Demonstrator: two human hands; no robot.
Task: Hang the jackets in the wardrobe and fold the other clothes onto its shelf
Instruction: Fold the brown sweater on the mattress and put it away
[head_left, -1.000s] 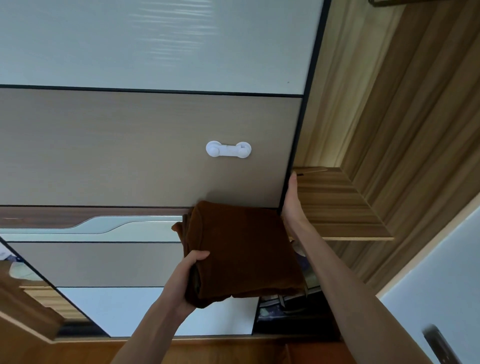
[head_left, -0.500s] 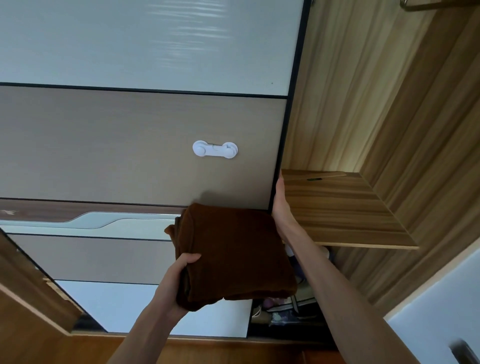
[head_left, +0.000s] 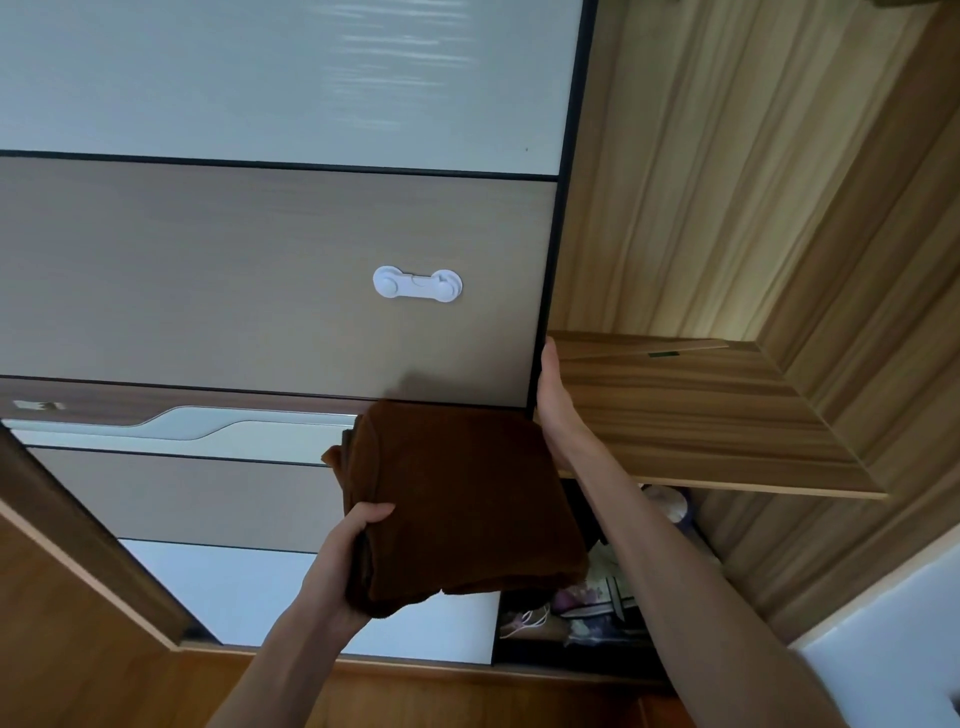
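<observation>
Folded brown garment held at wardrobe opening, shelf not yet loaded

Brown folded garment (head_left: 457, 504) sits mid-frame, slightly toward 6 o'clock, held up in front of the sliding door (head_left: 270, 280), not on the shelf. Left hand (head_left: 343, 566) at 7 o'clock of the bundle, thumb on top and fingers curled under its near-left corner, gripping it alone. Right hand (head_left: 553, 400) at 2 o'clock of the garment, fingers straight, flat against the door's dark edge; it grasps nothing as far as visible. Wooden shelf (head_left: 717, 415) lies at 3 o'clock, just beside the right hand, top surface bare where seen. White child lock (head_left: 417, 283) at 12 o'clock on the door panel. Assorted soft items (head_left: 597, 597) are below the shelf at 5 o'clock, too dark to identify.

Risks, as judgement: a one-handed corner grip on a thick fold may let the far layers sag open and unfold before landing. The bundle's right edge is near the door edge and shelf lip; it could catch there and bunch up. The right forearm crosses the path to the shelf, so it may block or knock the garment.
</observation>
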